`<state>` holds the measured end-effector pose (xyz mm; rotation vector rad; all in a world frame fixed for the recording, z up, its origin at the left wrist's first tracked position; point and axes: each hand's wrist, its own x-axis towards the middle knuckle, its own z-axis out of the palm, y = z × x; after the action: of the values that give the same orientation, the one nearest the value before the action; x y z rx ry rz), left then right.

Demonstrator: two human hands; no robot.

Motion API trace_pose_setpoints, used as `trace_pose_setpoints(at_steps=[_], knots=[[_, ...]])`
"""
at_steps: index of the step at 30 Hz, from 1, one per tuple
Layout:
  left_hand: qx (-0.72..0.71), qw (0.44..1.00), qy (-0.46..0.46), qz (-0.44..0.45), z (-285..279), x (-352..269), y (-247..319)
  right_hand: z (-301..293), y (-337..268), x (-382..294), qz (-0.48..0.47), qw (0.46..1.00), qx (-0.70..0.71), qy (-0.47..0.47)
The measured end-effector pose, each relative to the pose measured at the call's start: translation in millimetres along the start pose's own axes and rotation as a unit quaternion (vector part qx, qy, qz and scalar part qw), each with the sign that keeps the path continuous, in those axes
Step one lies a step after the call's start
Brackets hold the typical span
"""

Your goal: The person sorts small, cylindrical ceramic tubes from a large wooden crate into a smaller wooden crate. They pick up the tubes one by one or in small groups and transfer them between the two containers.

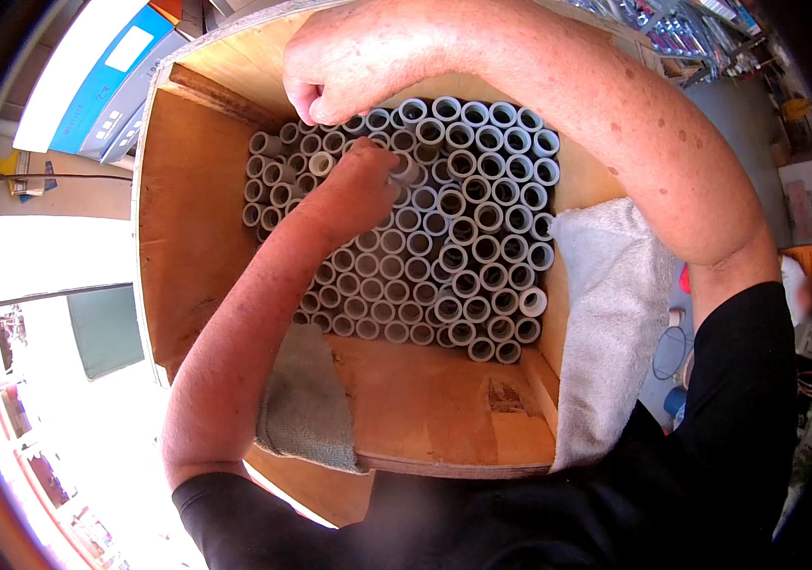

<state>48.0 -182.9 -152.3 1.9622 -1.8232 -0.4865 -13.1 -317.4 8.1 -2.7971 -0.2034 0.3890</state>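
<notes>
Several short grey plastic pipe pieces (392, 266) stand on end, packed in rows inside a plywood box (420, 388). My left hand (366, 187) reaches in among them, its fingers bent against a slightly tilted plastic ring (408, 169); whether they grip it is unclear. My right hand (331, 78) is curled over the back left of the rows, palm turned down. Its fingertips are partly hidden, so anything held there cannot be made out. On the right side, some pipe pieces (486, 249) sit higher than the middle ones. One paler ring (321, 164) shows left of my left hand.
A pale towel (605, 320) drapes over the box's right wall, and a grey-green cloth (309, 399) over the front edge. Blue-and-grey cartons (110, 85) stand beyond the left wall. Metal parts (684, 35) lie at the back right. Part of another person (794, 285) shows at far right.
</notes>
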Motion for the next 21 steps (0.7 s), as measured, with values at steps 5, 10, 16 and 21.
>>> trace_pose_setpoints(at_steps=[5,10,16,21], knots=[[-0.088,0.984,-0.041,-0.152,-10,4,-1,4,2,6,-0.002,1.000,-0.001,0.004],[-0.025,0.996,-0.044,-0.067,-8,0,-10,6,3,11,-0.004,1.000,0.002,0.006],[-0.019,0.997,-0.053,-0.051,-10,-1,-9,8,5,15,0.005,1.000,0.017,0.008],[-0.083,0.989,-0.113,-0.053,-10,5,11,9,5,21,0.004,1.000,-0.008,-0.012]])
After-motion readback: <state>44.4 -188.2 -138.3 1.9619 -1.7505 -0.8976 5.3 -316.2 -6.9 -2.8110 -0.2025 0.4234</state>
